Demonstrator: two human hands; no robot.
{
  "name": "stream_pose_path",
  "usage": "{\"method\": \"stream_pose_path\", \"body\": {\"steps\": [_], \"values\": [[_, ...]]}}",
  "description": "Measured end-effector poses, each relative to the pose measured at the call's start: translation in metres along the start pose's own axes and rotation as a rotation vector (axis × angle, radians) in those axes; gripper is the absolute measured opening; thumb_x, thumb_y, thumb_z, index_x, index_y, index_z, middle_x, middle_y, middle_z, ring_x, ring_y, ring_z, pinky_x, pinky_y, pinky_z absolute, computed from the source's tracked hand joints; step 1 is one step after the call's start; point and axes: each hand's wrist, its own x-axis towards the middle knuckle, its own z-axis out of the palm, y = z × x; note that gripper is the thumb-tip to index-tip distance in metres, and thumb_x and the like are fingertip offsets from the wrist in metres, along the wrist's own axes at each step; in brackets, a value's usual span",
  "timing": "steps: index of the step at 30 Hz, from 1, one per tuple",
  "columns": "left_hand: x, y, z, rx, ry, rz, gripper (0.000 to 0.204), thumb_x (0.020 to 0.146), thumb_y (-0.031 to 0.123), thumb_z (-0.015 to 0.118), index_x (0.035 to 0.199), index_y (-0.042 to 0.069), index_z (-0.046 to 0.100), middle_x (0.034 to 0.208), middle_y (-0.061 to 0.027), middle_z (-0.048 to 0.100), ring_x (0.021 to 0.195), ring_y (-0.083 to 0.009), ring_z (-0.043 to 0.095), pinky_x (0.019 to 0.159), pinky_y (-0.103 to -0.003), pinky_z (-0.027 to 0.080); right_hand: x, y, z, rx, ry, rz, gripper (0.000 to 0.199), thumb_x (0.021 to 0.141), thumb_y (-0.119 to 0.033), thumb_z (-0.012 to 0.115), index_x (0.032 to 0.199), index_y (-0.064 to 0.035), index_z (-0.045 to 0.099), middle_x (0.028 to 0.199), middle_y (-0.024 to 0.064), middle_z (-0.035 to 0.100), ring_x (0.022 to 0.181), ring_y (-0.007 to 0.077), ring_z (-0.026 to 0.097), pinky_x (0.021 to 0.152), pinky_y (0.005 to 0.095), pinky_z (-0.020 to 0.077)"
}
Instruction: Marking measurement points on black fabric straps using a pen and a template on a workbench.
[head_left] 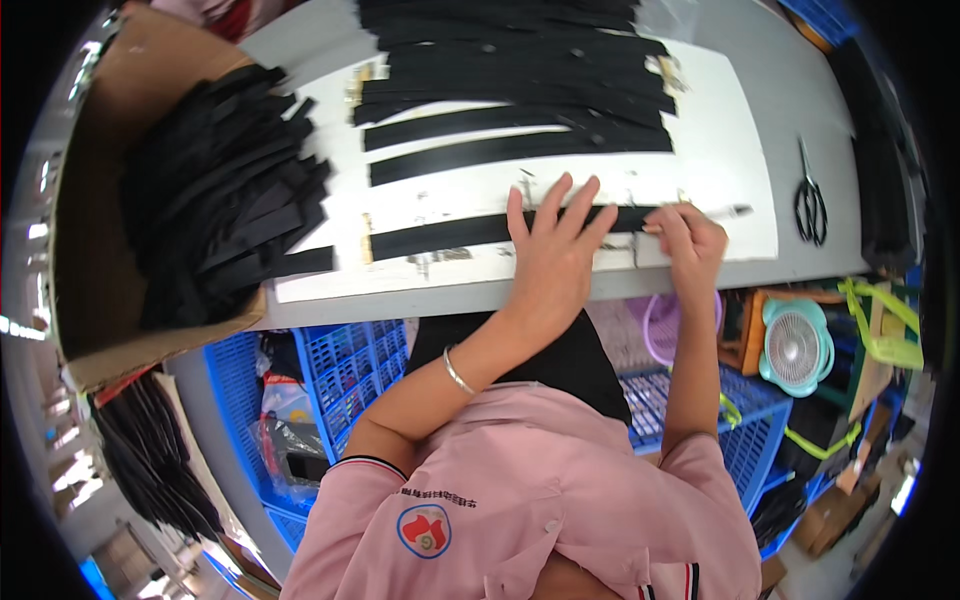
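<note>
My left hand lies flat, fingers spread, pinning the long black fabric strip to the white sheet on the table; my right hand pinches its end. It looks light and floppy — best held at the ends. Beyond lie more than 3 strips.

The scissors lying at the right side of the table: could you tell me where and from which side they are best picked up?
Take the scissors by the looped handles, which point toward the table's near edge, coming from the near side. The closed blades point away, so this keeps fingers off the tips. They lie flat and apart from other things. The right hand is nearest.
</note>
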Motion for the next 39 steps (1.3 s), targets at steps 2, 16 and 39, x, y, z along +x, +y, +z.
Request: {"method": "stream_pose_path", "body": {"steps": [2, 16, 39], "values": [[-0.01, -0.008, -0.01, 0.043, -0.077, -0.059, 0.066, 0.084, -0.011, 0.055, 0.144, 0.016, 0.061, 0.161, -0.0129, 0.041, 0.153, -0.0407, 0.029, 0.115, -0.076, 0.007, -0.002, -0.002, 0.003, 0.036, -0.001, -0.05, 0.022, 0.1, -0.012, 0.064, 0.088, 0.0017, 0.077, 0.067, 0.0005, 0.067, 0.057, 0.0039, 0.051, 0.053, 0.0225, 0.0402], [0.099, -0.092, -0.023, 0.001, -0.058, -0.026, 0.05, 0.098, 0.002, 0.055, 0.145, 0.017, 0.062, 0.164, -0.0193, 0.037, 0.157, -0.041, 0.021, 0.123, -0.069, 0.006, 0.005, 0.006, 0.008, 0.11, 0.109, 0.006, 0.024, 0.104, -0.018, 0.063, 0.093, -0.0004, 0.075, 0.066, -0.0014, 0.058, 0.056, 0.0031, 0.044, 0.051, 0.0206, 0.031], [-0.029, -0.072, -0.06, 0.107, 0.176, -0.104, 0.025, 0.096, 0.013, 0.071, 0.12, 0.013, 0.076, 0.14, -0.0102, 0.067, 0.141, -0.0301, 0.054, 0.125, -0.055, 0.021, -0.029, -0.028, 0.054, -0.034, 0.136, -0.146, 0.027, 0.101, -0.011, 0.065, 0.127, -0.0057, 0.069, 0.089, 0.0076, 0.077, 0.08, 0.0151, 0.069, 0.072, 0.0269, 0.0534]]}}
